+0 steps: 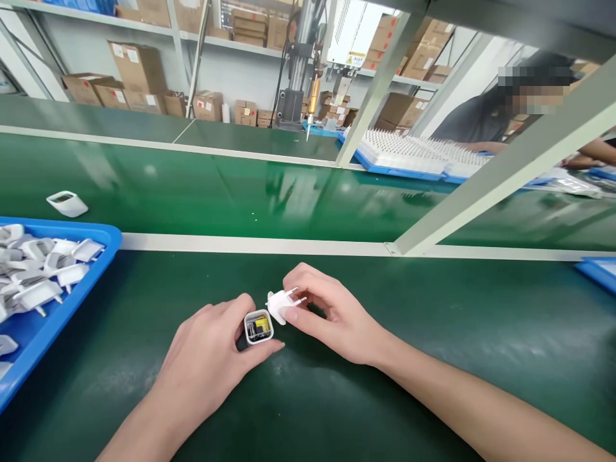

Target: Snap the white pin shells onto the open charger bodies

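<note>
Location: the housing [247, 328] and the plug cap [278, 305] are held just beside each other above the near worktop [385, 398], near its middle. Whether the two parts touch cannot be determined.

Grip state: the left hand [216, 340] has its fingers closed around the housing, open end exposed. The right hand [332, 314] pinches the plug cap between its fingers, with both pins [298, 301] pointing right and clear of the skin.

Handling: both parts are judged light and stiff, probably moulded plastic. Smooth walls may slip under a loose grip. Hold the housing by its outer side walls. Keep fingers out of the opening: the internal parts, including a yellow component [262, 325], are likely the most fragile. Hold the plug cap by its body; avoid side load on the pins, which could bend.

Shape and material: the housing has a thin white rim, roughly square with rounded corners. A dark area shows beneath it; its nature is unclear. The plug cap is white, with slender, metallic-looking pins.

Surroundings: at left, a smooth blue tray [118, 237] with a raised rim holds loosely piled white plug pieces [41, 294]. Beyond it, a hollow white shell [67, 204] lies on a glossy green strip [202, 192]. The worktop is dark green, with dull scuffs.
</note>
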A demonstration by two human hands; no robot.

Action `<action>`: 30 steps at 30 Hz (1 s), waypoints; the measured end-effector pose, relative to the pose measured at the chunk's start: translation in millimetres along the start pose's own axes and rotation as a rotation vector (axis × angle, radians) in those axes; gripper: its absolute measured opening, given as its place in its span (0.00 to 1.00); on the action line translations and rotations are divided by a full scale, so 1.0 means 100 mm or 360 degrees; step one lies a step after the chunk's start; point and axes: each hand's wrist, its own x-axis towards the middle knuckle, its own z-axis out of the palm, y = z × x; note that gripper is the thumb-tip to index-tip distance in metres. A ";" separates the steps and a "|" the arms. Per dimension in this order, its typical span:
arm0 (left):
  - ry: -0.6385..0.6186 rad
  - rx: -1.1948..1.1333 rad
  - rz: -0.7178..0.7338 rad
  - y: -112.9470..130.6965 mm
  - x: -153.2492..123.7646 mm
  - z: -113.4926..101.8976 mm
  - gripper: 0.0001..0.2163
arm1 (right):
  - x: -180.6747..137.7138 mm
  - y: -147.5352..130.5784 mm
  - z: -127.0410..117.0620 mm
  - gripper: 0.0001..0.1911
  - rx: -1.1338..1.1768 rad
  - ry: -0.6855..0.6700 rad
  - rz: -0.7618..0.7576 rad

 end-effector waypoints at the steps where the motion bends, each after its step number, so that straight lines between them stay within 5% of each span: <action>1: 0.0044 0.0011 -0.0008 0.01 0.00 0.02 0.15 | 0.00 -0.03 -0.02 0.07 -0.0173 -0.0053 -0.0048; 8: 0.0124 0.0020 0.0024 0.03 0.01 0.07 0.16 | 0.02 -0.13 0.00 0.06 -0.0756 -0.0290 -0.0191; 30: 0.0309 -0.0005 0.0207 0.00 0.04 0.12 0.16 | 0.08 -0.05 0.15 0.05 -0.0627 -0.0164 -0.0175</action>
